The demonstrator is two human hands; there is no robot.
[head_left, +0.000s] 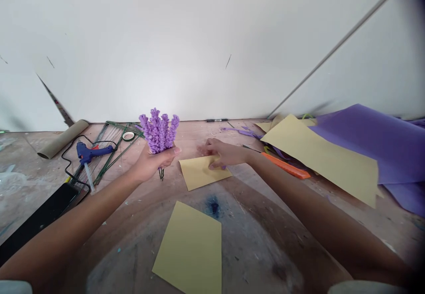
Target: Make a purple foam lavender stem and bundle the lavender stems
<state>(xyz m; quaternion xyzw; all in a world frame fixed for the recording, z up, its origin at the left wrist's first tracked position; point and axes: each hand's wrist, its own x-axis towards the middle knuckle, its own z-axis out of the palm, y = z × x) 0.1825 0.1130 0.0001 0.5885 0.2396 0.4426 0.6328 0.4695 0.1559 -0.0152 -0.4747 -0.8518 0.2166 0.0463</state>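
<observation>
My left hand (151,161) is closed around the stems of a bunch of purple paper flowers (159,130), held upright above the wooden table (259,236). Dark wire stems poke out below my fist. My right hand (222,152) lies on the far edge of a small tan paper sheet (202,173), fingers curled and pressing on it, with a bit of purple showing under the fingers. A second tan sheet (191,249) lies flat nearer to me.
A blue glue gun (89,153) with its black cord, green wires (113,145), a tape roll (128,136) and a cardboard tube (63,139) sit at left. An orange tool (287,166), large tan paper (325,159) and purple paper (375,143) lie at right. A white wall stands behind.
</observation>
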